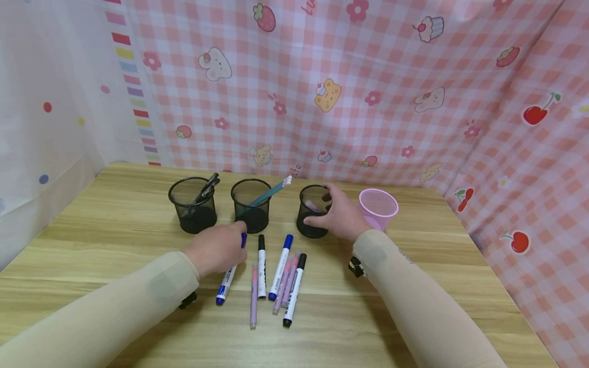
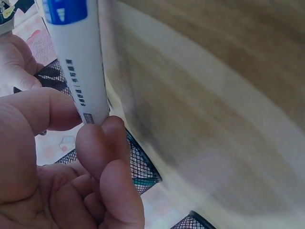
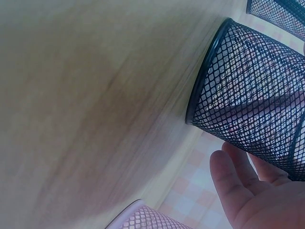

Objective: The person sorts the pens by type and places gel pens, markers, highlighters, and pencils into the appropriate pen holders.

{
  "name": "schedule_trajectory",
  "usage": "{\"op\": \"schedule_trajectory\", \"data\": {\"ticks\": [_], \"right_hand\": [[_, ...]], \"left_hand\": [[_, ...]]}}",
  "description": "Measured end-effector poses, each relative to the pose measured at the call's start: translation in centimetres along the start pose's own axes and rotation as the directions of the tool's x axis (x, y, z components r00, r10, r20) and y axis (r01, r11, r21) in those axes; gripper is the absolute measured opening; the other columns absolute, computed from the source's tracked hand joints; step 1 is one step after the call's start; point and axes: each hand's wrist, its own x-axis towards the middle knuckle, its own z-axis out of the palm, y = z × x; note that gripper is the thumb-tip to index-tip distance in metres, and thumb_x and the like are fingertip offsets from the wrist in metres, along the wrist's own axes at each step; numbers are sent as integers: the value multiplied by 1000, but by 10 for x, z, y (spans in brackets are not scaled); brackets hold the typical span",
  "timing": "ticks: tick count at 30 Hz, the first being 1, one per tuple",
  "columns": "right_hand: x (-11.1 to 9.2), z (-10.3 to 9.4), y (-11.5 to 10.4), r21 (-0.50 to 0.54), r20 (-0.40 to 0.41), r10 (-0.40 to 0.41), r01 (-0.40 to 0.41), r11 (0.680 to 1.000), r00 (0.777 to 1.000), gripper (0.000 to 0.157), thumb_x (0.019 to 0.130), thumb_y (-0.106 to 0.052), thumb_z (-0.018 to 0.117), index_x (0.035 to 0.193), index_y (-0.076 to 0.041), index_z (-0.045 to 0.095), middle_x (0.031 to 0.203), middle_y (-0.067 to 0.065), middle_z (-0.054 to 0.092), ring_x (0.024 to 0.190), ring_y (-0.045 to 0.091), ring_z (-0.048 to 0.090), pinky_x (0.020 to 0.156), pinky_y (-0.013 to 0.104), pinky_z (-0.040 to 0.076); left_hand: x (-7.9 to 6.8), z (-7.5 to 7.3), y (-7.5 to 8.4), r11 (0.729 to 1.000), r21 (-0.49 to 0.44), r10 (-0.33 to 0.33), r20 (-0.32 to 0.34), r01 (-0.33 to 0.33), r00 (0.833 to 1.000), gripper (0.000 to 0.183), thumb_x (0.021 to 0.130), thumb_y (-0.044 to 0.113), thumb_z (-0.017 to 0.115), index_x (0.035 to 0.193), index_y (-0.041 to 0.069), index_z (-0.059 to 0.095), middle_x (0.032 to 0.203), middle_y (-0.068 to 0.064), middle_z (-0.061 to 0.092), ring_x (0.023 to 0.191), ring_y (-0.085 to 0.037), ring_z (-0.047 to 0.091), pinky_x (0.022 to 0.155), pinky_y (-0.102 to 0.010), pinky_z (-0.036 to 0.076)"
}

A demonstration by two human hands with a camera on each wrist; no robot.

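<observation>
My left hand [image 1: 216,249] pinches a blue-capped whiteboard marker [image 1: 226,285] between thumb and fingers, low over the table in front of the second cup. In the left wrist view the marker's white barrel [image 2: 78,62] rises from the fingertips. On the right, my right hand [image 1: 342,213] grips a black mesh pen cup [image 1: 312,227] from its right side, the thumb across its front. A light purple pen [image 1: 311,205] leans inside that cup. The right wrist view has the fingers [image 3: 224,176] along the mesh wall.
Between the hands lie two black-capped markers [image 1: 262,268], another blue-capped marker [image 1: 280,268] and three light purple pens [image 1: 254,301]. Leftward stand a mesh cup with black pens [image 1: 197,217] and one with teal pencils [image 1: 251,217]. A pink cup [image 1: 378,204] stands right of my right hand.
</observation>
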Motion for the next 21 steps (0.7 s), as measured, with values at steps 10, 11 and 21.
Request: {"op": "schedule_trajectory", "data": {"ticks": [10,11,21], "right_hand": [[0,0,0,8,4,-7,7,1000,1000,106,79,-46,93,161,-16,33,148,18,57,135,38,57,113,54,49],[0,0,0,8,4,-9,9,1000,1000,105,79,-45,93,161,-16,33,148,18,57,135,38,57,113,54,49],[-1,0,-1,6,3,-17,17,1000,1000,107,79,-45,93,161,-16,33,148,19,57,134,38,57,113,54,49]], "left_hand": [[-3,-5,3,999,-41,-18,-14,17,1000,55,97,23,65,149,11,51,103,-10,71,66,-20,62,56,-32,47],[-3,-5,3,999,-45,-19,-12,18,1000,56,97,24,65,149,11,50,102,-9,71,66,-20,63,55,-32,47],[-9,-15,8,994,-103,-28,-31,25,999,56,98,26,66,150,16,48,91,-5,69,62,-19,62,54,-32,46]]}}
